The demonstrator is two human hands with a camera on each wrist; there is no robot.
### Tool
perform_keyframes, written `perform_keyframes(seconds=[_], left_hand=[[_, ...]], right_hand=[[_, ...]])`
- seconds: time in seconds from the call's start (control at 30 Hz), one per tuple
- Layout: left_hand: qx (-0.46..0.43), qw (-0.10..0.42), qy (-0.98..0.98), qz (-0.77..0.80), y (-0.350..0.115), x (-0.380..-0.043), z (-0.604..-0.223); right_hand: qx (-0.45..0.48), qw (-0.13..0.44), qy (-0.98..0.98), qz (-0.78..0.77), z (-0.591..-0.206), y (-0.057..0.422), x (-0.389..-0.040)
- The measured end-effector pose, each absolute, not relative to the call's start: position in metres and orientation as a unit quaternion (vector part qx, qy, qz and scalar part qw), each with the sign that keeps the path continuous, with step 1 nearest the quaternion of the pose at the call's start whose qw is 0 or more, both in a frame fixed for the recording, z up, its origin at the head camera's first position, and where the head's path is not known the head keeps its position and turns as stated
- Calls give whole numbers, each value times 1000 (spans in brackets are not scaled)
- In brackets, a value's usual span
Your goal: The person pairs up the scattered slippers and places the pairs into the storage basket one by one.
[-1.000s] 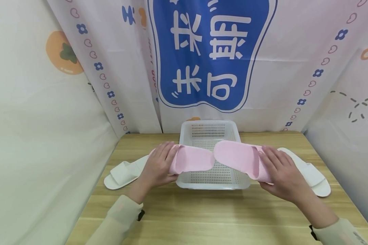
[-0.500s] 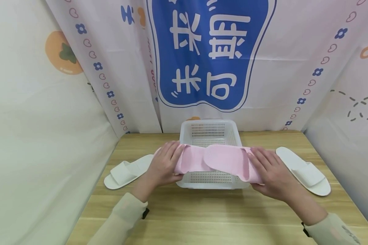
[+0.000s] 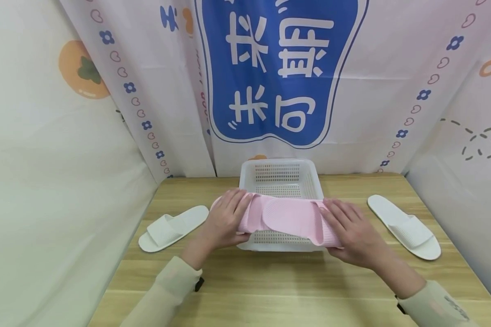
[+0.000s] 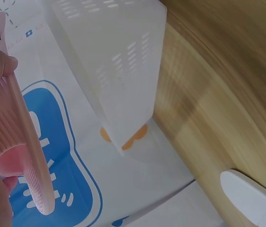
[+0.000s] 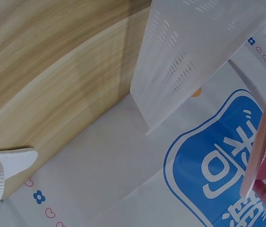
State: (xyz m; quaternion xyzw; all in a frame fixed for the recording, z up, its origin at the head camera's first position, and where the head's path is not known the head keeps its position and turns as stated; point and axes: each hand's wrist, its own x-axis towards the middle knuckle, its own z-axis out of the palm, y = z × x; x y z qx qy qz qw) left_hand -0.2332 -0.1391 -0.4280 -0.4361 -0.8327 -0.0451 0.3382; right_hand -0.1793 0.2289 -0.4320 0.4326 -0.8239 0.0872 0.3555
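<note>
Two pink slippers are held above the white plastic basket [image 3: 280, 248]. My left hand [image 3: 224, 222] grips the left pink slipper [image 3: 256, 218] around its ribbed strap; its sole edge also shows in the left wrist view. By its strap, the right pink slipper [image 3: 291, 215] is held in my right hand [image 3: 357, 236]. In the head view, the right slipper's rounded end overlaps the left slipper's end. Much of the basket's inside is hidden behind the slippers.
A white slipper [image 3: 161, 232] lies on the wooden table [image 3: 286, 290] to the left of the basket. Another white slipper [image 3: 411, 231] lies on the right. Behind the table hangs a printed cloth [image 3: 364, 131], and cloth walls stand at both sides.
Both hands have moved inward with the pink slippers. The slippers' ends, barely meeting a second ago, now overlap well. The basket and white slippers have stayed put.
</note>
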Motion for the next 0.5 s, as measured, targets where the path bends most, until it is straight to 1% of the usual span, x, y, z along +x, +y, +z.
perform_keyframes(seconds=[0.27,0.5], left_hand=[[-434,321,-841,-33,-134,-229,-428],[-447,322,-833,-46,-128,-228,-430]], right_hand=[[435,323,-837,79,-433,225,-178],[441,335,-829,74,-436,221,-180]])
